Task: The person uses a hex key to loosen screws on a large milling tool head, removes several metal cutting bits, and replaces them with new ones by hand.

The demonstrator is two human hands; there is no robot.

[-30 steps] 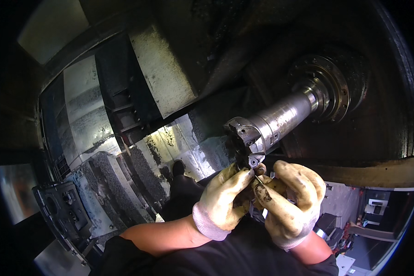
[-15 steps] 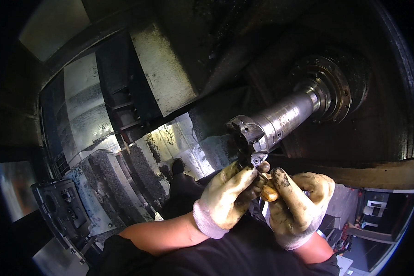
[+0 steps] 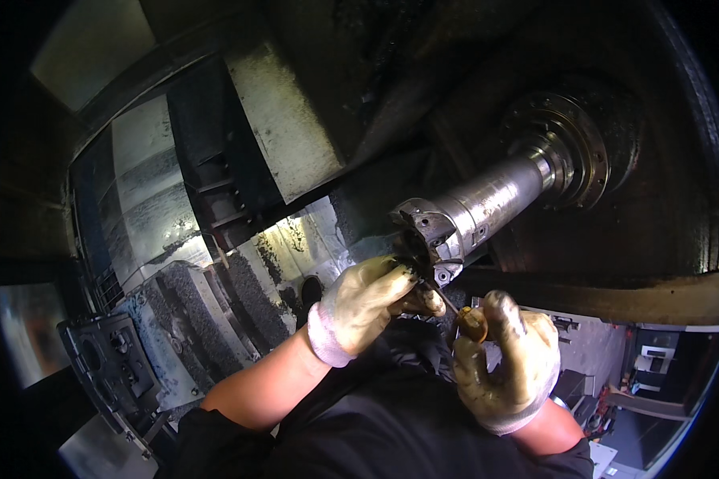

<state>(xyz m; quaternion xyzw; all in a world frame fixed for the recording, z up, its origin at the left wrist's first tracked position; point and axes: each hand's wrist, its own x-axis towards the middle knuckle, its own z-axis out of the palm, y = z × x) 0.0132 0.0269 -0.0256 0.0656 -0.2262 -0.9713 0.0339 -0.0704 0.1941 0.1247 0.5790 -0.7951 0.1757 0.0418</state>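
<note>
Your right grip point(image 3: 510, 363), gloved and stained, is closed on a screwdriver point(image 3: 472, 323) by its amber handle, thumb and fingers round it; thin shaft slants up-left toward the lower edge of the milling cutter head point(image 3: 433, 227). Tip meets the dark area by your left fingers, can't tell if it touches anything. Your left grip point(image 3: 375, 299), also gloved, is up at the cutter's front face, fingertips blackened; can't tell if it's pinching something. One cutting insert point(image 3: 443, 275) sits at the cutter's lower rim, just above the shaft. Cutter is on the end of a steel arbor point(image 3: 499, 194), tilted up-right into the round spindle flange point(image 3: 575, 156). Off left: dark chips point(image 3: 188, 307) on the machine bed, black tool case point(image 3: 112, 359) open at lower left, well apart from both hands.
</note>
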